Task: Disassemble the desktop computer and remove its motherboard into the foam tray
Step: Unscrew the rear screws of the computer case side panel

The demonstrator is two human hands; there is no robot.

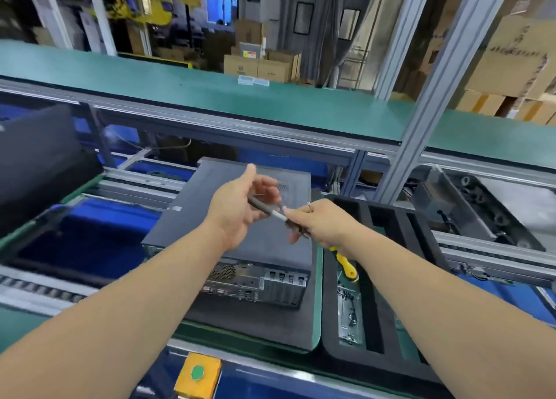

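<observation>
Screwdriver (272, 210) sits at frame centre, right hand (323, 224) pinching its shaft, left hand (240, 209) curled loosely around the tip; desktop computer (240, 236) lies closed below, foam tray (388, 266) right; settle the handle firmly before approaching rear screws

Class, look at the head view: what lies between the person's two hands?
In the head view, a grey-and-white rod-like tool spans between the left hand and the right hand, above the closed computer case.
</observation>
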